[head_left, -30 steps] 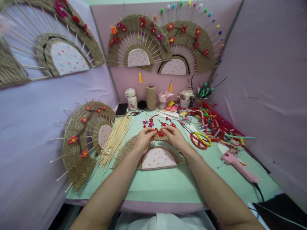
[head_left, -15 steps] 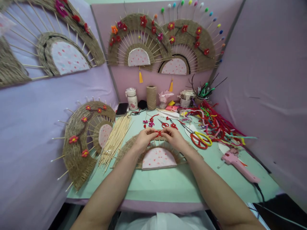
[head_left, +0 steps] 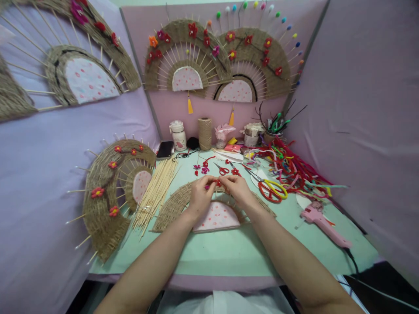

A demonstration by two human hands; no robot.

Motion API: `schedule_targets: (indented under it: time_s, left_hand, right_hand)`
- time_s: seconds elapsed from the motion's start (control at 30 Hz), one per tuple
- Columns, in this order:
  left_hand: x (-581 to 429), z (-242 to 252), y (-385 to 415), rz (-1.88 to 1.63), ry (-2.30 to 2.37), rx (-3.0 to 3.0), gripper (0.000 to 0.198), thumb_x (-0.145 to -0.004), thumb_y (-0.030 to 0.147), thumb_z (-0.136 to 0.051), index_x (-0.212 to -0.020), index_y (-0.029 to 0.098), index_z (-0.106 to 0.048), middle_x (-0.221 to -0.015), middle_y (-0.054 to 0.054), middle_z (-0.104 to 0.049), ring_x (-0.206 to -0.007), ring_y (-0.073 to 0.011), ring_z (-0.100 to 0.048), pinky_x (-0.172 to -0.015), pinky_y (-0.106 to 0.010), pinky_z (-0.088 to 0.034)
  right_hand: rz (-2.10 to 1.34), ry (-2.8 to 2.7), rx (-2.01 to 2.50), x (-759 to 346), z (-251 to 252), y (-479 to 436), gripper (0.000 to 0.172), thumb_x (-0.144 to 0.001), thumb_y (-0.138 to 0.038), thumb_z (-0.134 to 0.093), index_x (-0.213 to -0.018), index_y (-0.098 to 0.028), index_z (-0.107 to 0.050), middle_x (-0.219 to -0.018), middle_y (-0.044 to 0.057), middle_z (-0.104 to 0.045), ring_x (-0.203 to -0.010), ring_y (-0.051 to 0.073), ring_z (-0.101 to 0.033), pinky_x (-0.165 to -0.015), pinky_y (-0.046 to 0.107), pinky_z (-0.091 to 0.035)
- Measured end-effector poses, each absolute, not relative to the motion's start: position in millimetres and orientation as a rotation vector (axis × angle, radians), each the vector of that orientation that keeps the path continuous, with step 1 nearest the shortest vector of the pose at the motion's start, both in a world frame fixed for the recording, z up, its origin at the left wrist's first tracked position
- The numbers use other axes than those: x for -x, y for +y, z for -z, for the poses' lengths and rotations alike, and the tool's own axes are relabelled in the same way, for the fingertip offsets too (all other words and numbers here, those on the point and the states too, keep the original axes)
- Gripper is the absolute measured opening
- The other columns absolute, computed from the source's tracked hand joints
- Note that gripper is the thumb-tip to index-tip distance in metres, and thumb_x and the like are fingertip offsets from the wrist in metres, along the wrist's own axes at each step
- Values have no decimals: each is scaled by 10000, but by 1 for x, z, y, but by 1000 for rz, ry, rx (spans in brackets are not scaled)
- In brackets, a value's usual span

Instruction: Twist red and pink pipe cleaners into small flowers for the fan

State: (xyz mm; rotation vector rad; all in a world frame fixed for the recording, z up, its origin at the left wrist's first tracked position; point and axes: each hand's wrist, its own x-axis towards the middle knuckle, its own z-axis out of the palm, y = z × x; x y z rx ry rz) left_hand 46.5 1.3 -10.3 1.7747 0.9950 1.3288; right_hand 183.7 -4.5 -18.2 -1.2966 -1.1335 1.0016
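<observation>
Between the fingertips of both hands is a small red pipe-cleaner flower (head_left: 218,183), partly hidden by the fingers. My left hand (head_left: 202,194) pinches it from the left, and my right hand (head_left: 237,188) pinches it from the right. Both are held above a half-round twine fan (head_left: 173,208) with a pink-dotted white centre (head_left: 218,216), lying flat on the table. Just beyond the hands lie loose purple flowers (head_left: 205,170), a red flower (head_left: 235,172) and small red scissors (head_left: 223,171).
Thin wooden sticks (head_left: 155,192) lie left, beside a flower-decorated fan (head_left: 108,196). To the right are large red-and-yellow scissors (head_left: 271,191), a pink glue gun (head_left: 325,224) with its cord, and heaped pipe cleaners (head_left: 291,163). A twine spool (head_left: 204,134) and white bottle (head_left: 178,136) stand behind.
My left hand has turned and shifted slightly, its fingers now more upright around the red flower. The right hand stays nearly in place, still pinching. The whole view has shifted a little.
</observation>
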Motion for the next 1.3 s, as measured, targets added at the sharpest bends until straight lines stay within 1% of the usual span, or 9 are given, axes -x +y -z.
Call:
schedule_targets:
  time_s: [0.1, 0.27, 0.37, 0.43, 0.5, 0.73, 0.93, 1.13, 1.3]
  left_hand:
    - [-47, 12, 1, -1319, 994, -1822, 104, -769, 216, -563, -800, 200, -661, -810, -38, -662, -780, -163, -587, -751, -275, -430]
    - [-47, 18, 4, -1307, 988, -1883, 115, -785, 201, -547, -819, 198, -657, -820, -37, -669, -777, -157, -590, -740, -270, -434]
    - [-48, 20, 5, -1290, 987, -1860, 110, -786, 205, -549, -822, 192, -653, -826, -40, -672, -775, -155, -597, -739, -269, -439]
    - [-49, 20, 5, -1283, 977, -1815, 106, -782, 214, -556, -823, 186, -650, -824, -40, -671, -770, -153, -603, -738, -266, -444]
    - [-49, 21, 5, -1282, 977, -1789, 104, -779, 217, -559, -823, 182, -645, -813, -36, -669, -758, -148, -602, -729, -260, -445]
    - [-50, 23, 6, -1265, 995, -1824, 107, -783, 193, -536, -833, 173, -628, -801, -31, -662, -729, -136, -593, -701, -251, -445]
    - [-53, 23, 5, -1249, 979, -1780, 82, -774, 190, -551, -805, 166, -622, -779, -27, -661, -715, -131, -599, -697, -247, -450]
    - [-53, 28, 9, -1244, 957, -1717, 94, -773, 206, -564, -820, 157, -628, -799, -35, -662, -741, -135, -608, -716, -258, -465]
    - [-53, 28, 10, -1224, 924, -1667, 86, -763, 214, -577, -811, 155, -618, -802, -38, -666, -745, -138, -617, -726, -269, -477]
  right_hand:
    - [-998, -1087, 1273, -183, 17, -5, 309, -657, -452, -628, -689, -145, -643, -519, -18, -508, -472, 94, -410, -432, 213, -326]
    - [-923, -1084, 1266, -182, 18, -5, 270, -659, -376, -627, -808, -152, -652, -721, 43, -658, -581, 134, -546, -507, 236, -429]
    - [-810, -1162, 1288, -183, 24, -3, 240, -697, -335, -599, -840, -159, -676, -816, 71, -694, -710, 178, -612, -629, 284, -481]
    - [-686, -1254, 1303, -183, 27, -3, 217, -730, -295, -573, -865, -174, -692, -892, 77, -699, -817, 196, -626, -734, 313, -485]
    - [-560, -1365, 1311, -184, 28, -4, 214, -761, -256, -541, -887, -191, -701, -924, 76, -692, -867, 197, -622, -789, 325, -474]
    - [-316, -1608, 1373, -183, 18, -12, 238, -761, -147, -502, -854, -207, -713, -811, 55, -645, -780, 178, -590, -725, 301, -447]
    - [-198, -1732, 1436, -183, 13, -16, 240, -777, -122, -497, -868, -201, -704, -811, 59, -625, -764, 173, -559, -710, 289, -417]
    - [-234, -1679, 1454, -188, 13, -16, 163, -772, -135, -499, -844, -186, -637, -796, 32, -653, -710, 149, -558, -663, 255, -399]
    - [-184, -1729, 1461, -188, 10, -17, 130, -752, -127, -502, -775, -188, -614, -749, 23, -615, -679, 146, -523, -638, 249, -373]
